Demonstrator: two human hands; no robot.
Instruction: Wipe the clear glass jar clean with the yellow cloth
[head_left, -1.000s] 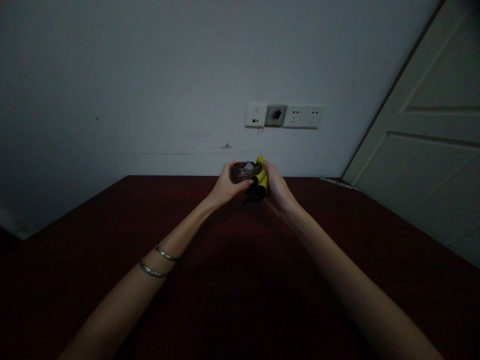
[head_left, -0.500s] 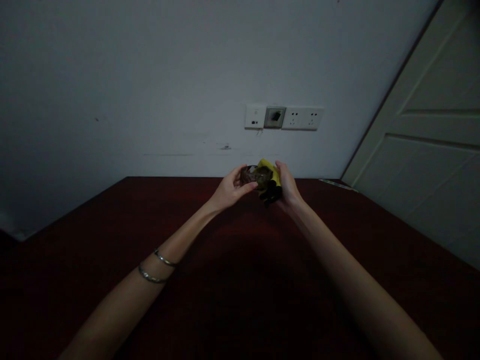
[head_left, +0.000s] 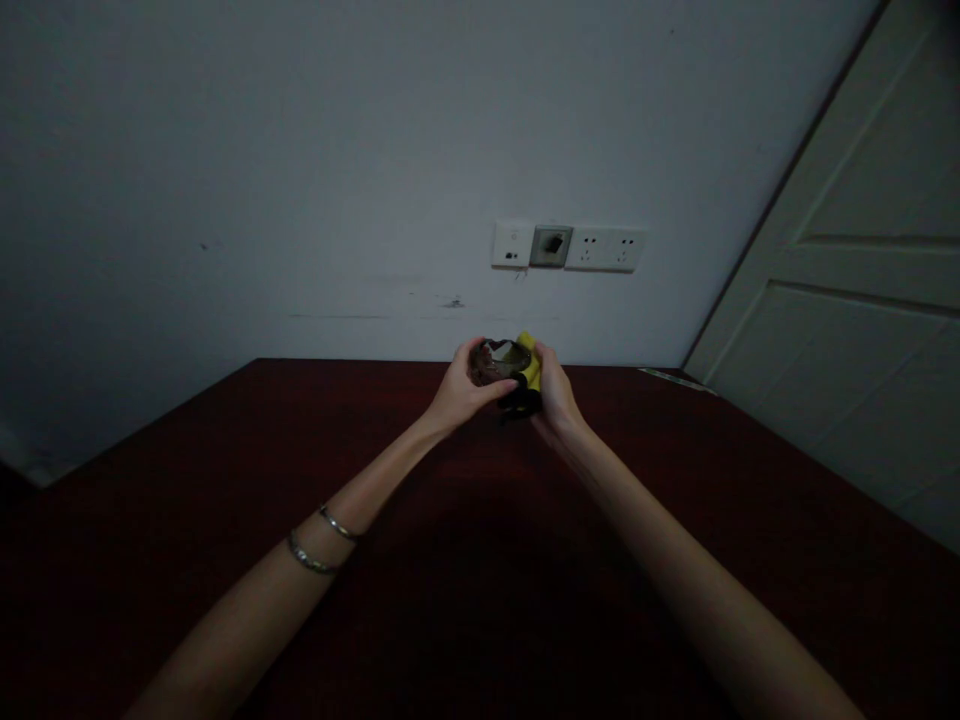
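Observation:
My left hand [head_left: 461, 388] is closed around the side of a small, round, see-through dish [head_left: 491, 368], perhaps glass, with its thumb across the near side. The dish is tilted and its rim faces up. My right hand [head_left: 557, 392] presses a soft yellow and black cloth [head_left: 531, 370] against the dish's right side. Black folds of the cloth hang below, near the left thumb. Both hands are raised over the far part of the dark red table [head_left: 360, 400]. The right fingertips are mostly hidden behind the cloth.
A pale wall [head_left: 337, 180] rises behind the table, carrying a row of sockets and switches [head_left: 601, 249]. To the right stands a white panelled door [head_left: 862, 330]. A thin printed strip [head_left: 677, 380] lies along the table's back right edge. The light is dim.
The cloth has shifted left and down around the dish, with my right hand following. The dish's opening now shows more from above. The camera view has tipped slightly.

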